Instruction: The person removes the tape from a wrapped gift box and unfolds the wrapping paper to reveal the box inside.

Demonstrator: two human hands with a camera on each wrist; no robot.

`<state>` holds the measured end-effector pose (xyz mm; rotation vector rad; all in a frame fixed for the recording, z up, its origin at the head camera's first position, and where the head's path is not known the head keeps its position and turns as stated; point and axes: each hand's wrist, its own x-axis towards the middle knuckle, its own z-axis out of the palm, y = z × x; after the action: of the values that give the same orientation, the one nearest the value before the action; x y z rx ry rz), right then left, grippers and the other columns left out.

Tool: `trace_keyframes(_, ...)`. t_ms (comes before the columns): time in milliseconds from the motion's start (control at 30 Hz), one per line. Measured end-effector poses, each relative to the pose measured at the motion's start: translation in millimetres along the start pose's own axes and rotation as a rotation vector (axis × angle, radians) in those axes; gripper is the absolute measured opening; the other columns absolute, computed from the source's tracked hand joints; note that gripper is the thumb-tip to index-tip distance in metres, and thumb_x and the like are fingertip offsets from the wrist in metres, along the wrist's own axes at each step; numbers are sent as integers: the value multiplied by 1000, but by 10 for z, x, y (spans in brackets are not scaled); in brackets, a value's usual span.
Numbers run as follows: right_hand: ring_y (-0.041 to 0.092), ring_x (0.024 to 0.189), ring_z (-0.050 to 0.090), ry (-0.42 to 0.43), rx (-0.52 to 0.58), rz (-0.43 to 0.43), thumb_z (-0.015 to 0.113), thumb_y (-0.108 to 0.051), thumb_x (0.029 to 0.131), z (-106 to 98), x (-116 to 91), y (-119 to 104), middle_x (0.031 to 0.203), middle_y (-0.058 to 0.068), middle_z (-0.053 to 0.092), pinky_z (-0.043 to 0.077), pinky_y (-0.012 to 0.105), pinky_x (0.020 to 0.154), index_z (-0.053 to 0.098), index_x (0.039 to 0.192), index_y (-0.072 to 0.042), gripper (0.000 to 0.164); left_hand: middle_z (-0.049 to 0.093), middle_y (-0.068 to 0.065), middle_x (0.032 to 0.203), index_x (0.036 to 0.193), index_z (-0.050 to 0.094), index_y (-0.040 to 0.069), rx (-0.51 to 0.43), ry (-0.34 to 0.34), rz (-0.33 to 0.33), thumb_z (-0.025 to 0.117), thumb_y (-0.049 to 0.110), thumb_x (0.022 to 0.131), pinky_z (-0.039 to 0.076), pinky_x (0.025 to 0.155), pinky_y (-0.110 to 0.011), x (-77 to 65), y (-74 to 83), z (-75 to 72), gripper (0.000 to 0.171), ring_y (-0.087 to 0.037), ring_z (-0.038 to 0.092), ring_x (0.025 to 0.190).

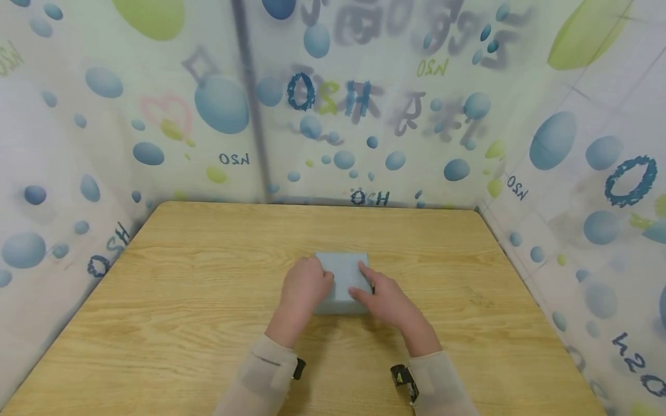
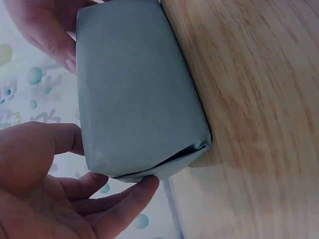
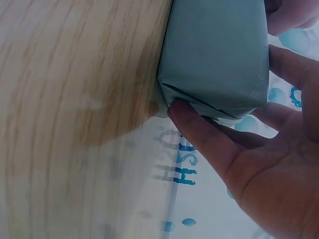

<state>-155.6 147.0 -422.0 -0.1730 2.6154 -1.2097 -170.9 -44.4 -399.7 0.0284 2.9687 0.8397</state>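
A small box wrapped in pale blue-grey paper [image 1: 344,276] lies on the wooden table, between both hands. My left hand [image 1: 304,284] grips its left end, thumb on the top edge. In the left wrist view that hand's fingers [image 2: 130,203] press the folded paper flap [image 2: 172,163], which gapes slightly. At the opposite end my right hand [image 1: 389,296] holds the box, with the thumb and a finger on top. The right wrist view shows a fingertip of the right hand [image 3: 271,162] against the lower corner of the end fold [image 3: 212,108]. What the paper covers is hidden.
The wooden table [image 1: 182,300] reaches back to a white wall covering [image 1: 291,167] printed with blue and green bubbles and lettering. Similar side walls stand at left and right. Dark wrist devices [image 1: 402,377] sit by the light sleeves [image 1: 442,381].
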Motion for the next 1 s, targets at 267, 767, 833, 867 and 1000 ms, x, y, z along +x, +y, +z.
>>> trace_keyframes(267,40,160,33,0,12,7,66,-33,107,-3,-6,-2,170,22,36,32,59,129,35,166,-9,71,66,-14,92,79,68,1,7,-5,-13,59,20,101,47,56,-32,7,1,26,30,-22,55,71)
trace_keyframes(767,38,159,35,2,-12,11,66,-33,107,-8,-6,-19,170,21,37,34,59,128,35,166,-10,70,62,-12,98,96,65,3,-127,-22,40,53,16,105,49,67,-33,-6,-211,63,20,-22,55,81)
trace_keyframes(833,39,159,34,2,-10,15,66,-33,107,-7,-5,-22,170,22,37,34,59,128,35,166,-10,70,60,-10,97,96,63,4,-157,-25,37,53,16,105,48,67,-31,-7,-233,68,19,-21,54,82)
trace_keyframes(867,39,159,35,3,-10,14,65,-32,107,-9,-6,-25,170,22,37,34,59,128,35,166,-10,70,59,-10,96,95,63,4,-175,-24,40,52,16,105,47,66,-31,-5,-243,69,18,-21,54,81)
trace_keyframes(1000,39,160,33,3,-1,21,66,-32,107,-9,-6,-26,171,21,36,32,59,129,35,166,-10,71,58,-10,91,93,62,3,-252,-22,46,51,13,102,45,63,-30,11,-289,64,18,-21,55,77)
